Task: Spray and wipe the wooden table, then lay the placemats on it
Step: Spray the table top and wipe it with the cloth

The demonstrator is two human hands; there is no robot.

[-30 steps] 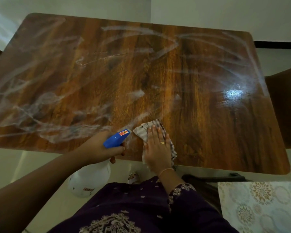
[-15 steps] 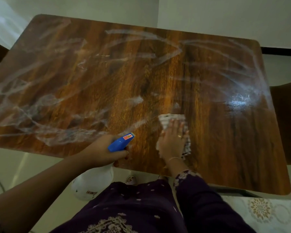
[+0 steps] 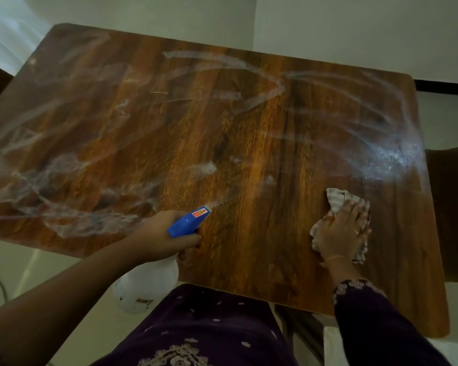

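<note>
- Wiping was the step in hand, as we judged it: the wooden surface [image 3: 222, 143] carried pale streaks and swirls of spray over most of its far and left parts, with a wet, speckled patch near its right edge.
- Our right hand [image 3: 340, 233] lay flat, fingers spread, pressing a crumpled striped cloth [image 3: 337, 200] against the surface near the right edge, just on the near side of that wet patch.
- Our left hand [image 3: 167, 239] was closed around the neck of the spray bottle [image 3: 146, 289], its blue trigger head [image 3: 189, 221] pointing out over the surface from the near edge, while the white body hung below the edge.
- We could not tell whether the trigger was being squeezed.
- Placemats were not on the surface; a pale corner showed at the near right, below the surface's edge, but too little of it to name.
- Next, by our reckoning, the cloth needed to sweep far and left through the remaining streaks, with even pressure, before the bottle and cloth were set aside and the mats fetched.
- Streaks left to dry would, we thought, show under the mats' edges.
</note>
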